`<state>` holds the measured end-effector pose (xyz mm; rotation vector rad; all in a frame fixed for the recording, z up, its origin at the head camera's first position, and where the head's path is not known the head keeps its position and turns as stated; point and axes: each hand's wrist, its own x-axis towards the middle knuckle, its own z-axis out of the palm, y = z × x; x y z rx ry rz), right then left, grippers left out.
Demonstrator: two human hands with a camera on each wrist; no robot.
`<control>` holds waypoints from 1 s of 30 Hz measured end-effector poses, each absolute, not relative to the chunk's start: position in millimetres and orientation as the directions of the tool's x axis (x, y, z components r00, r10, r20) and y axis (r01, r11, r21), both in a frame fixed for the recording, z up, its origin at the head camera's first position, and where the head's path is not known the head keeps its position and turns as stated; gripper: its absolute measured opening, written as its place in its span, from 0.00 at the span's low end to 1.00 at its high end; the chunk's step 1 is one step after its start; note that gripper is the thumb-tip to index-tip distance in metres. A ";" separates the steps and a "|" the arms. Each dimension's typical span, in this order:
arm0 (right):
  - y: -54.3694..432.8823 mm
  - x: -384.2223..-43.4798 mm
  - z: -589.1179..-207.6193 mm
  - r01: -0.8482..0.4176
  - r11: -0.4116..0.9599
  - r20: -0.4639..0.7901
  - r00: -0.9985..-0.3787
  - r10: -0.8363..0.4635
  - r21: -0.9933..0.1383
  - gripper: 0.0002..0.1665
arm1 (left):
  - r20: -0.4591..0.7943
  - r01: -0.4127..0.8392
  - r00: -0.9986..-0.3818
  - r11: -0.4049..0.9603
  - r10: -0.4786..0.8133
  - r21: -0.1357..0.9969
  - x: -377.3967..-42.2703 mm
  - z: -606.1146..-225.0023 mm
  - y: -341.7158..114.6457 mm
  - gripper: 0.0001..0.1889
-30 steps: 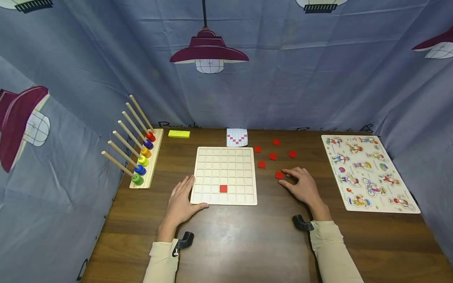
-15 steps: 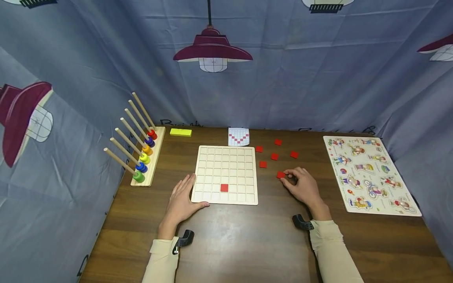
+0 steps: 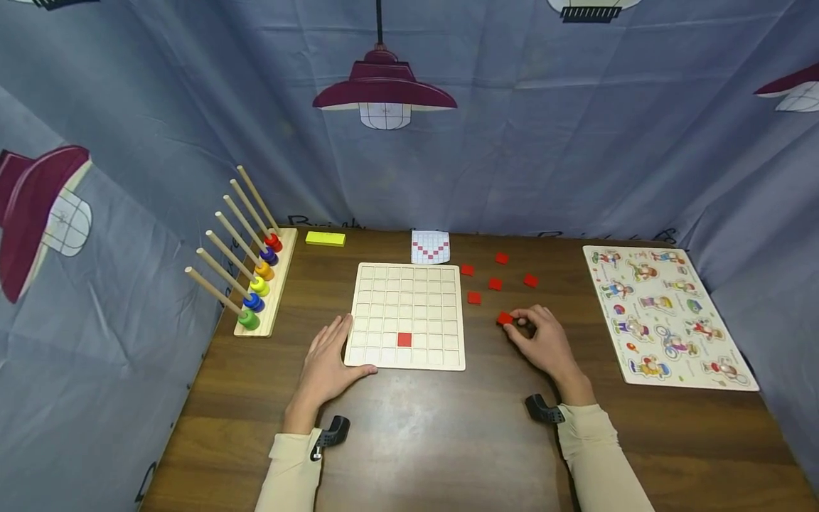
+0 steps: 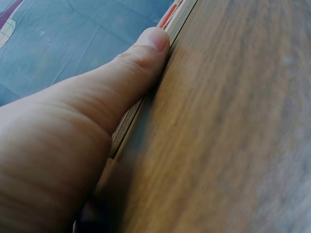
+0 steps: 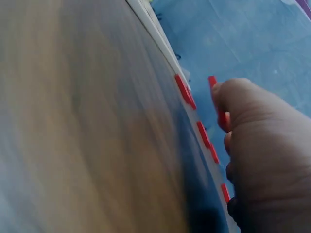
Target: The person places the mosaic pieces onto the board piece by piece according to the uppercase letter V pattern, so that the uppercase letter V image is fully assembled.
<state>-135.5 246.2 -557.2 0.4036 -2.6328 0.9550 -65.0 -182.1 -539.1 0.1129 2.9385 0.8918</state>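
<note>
Between thumb and fingers, my right hand (image 3: pixel 545 344) pinches a red square tile (image 3: pixel 503 318). In the right wrist view this held tile (image 5: pixel 212 81) is up off the table. A pale wooden grid board (image 3: pixel 384 307) lies to the left, with one red tile (image 3: pixel 404 340) in a cell of its lower part. My left hand (image 3: pixel 325 373) rests at the board's near left corner, fingers stretched along the left side and thumb along the front edge. Several loose red tiles (image 3: pixel 495 284) lie right of the board, beyond my right hand.
A small card (image 3: pixel 431 247) with a red V pattern lies behind the board. At left stands a peg rack (image 3: pixel 281 274) with coloured rings, near a yellow block (image 3: pixel 325 239). A picture puzzle board (image 3: pixel 665 320) is at right. A blue curtain (image 3: pixel 512 156) hangs behind the table.
My right thumb and fingers have closed on the near red tile and lifted it, shifting slightly left. The left hand stays at the board's corner.
</note>
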 end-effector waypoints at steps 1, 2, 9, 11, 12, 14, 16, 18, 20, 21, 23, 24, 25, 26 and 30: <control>243.3 -133.8 -556.0 -0.371 0.726 0.385 -0.909 -0.158 -0.579 0.11 | -0.043 0.053 -0.995 0.830 0.092 0.556 -65.2 -538.9 -181.7 0.65; 240.2 -132.2 -554.5 -0.379 0.715 0.390 -0.907 -0.159 -0.588 0.11 | -0.044 0.053 -0.995 0.830 0.093 0.555 -65.7 -538.6 -181.2 0.65; 210.4 -126.0 -539.7 -0.399 0.659 0.373 -0.909 -0.189 -0.638 0.11 | -0.023 0.071 -0.995 0.830 0.101 0.554 -70.7 -536.4 -177.9 0.65; 199.9 -124.4 -537.3 -0.405 0.650 0.356 -0.909 -0.214 -0.643 0.11 | -0.030 0.068 -0.994 0.828 0.102 0.557 -70.3 -536.2 -178.0 0.65; 194.3 -123.8 -536.2 -0.408 0.645 0.346 -0.910 -0.229 -0.646 0.11 | -0.033 0.066 -0.994 0.828 0.102 0.557 -69.8 -536.3 -178.3 0.65; 182.9 -123.6 -533.6 -0.414 0.638 0.326 -0.909 -0.258 -0.650 0.10 | -0.036 0.062 -0.995 0.830 0.098 0.554 -68.6 -536.6 -179.3 0.65; 171.2 -124.4 -530.7 -0.423 0.630 0.311 -0.906 -0.287 -0.651 0.10 | -0.025 0.068 -0.995 0.828 0.098 0.557 -67.8 -536.4 -179.8 0.65; 159.6 -124.7 -528.7 -0.434 0.628 0.299 -0.901 -0.315 -0.646 0.11 | -0.015 0.075 -0.995 0.828 0.100 0.555 -66.9 -536.4 -180.5 0.65; 147.9 -124.5 -527.3 -0.448 0.633 0.289 -0.893 -0.344 -0.631 0.11 | -0.018 0.074 -0.995 0.828 0.101 0.556 -65.9 -536.5 -181.3 0.65; 141.7 -125.0 -527.2 -0.460 0.640 0.287 -0.887 -0.361 -0.616 0.11 | -0.021 0.074 -0.994 0.827 0.103 0.557 -65.4 -536.5 -181.6 0.65; 128.3 -125.8 -525.8 -0.483 0.652 0.288 -0.875 -0.389 -0.585 0.11 | -0.027 0.068 -0.995 0.829 0.100 0.555 -64.3 -536.9 -182.0 0.65; 121.3 -126.8 -525.1 -0.495 0.660 0.290 -0.868 -0.403 -0.565 0.11 | -0.026 0.067 -0.995 0.828 0.098 0.557 -64.0 -537.0 -182.1 0.65; 114.3 -128.2 -524.2 -0.509 0.664 0.295 -0.860 -0.417 -0.547 0.11 | -0.023 0.070 -0.995 0.828 0.099 0.556 -63.8 -536.8 -182.0 0.65; 106.7 -130.1 -523.6 -0.526 0.667 0.298 -0.850 -0.435 -0.527 0.11 | -0.019 0.073 -0.995 0.828 0.100 0.556 -63.7 -536.7 -181.8 0.65; 81.3 -135.2 -524.1 -0.571 0.678 0.278 -0.820 -0.500 -0.463 0.12 | -0.019 0.073 -0.995 0.829 0.101 0.555 -62.8 -536.6 -181.0 0.64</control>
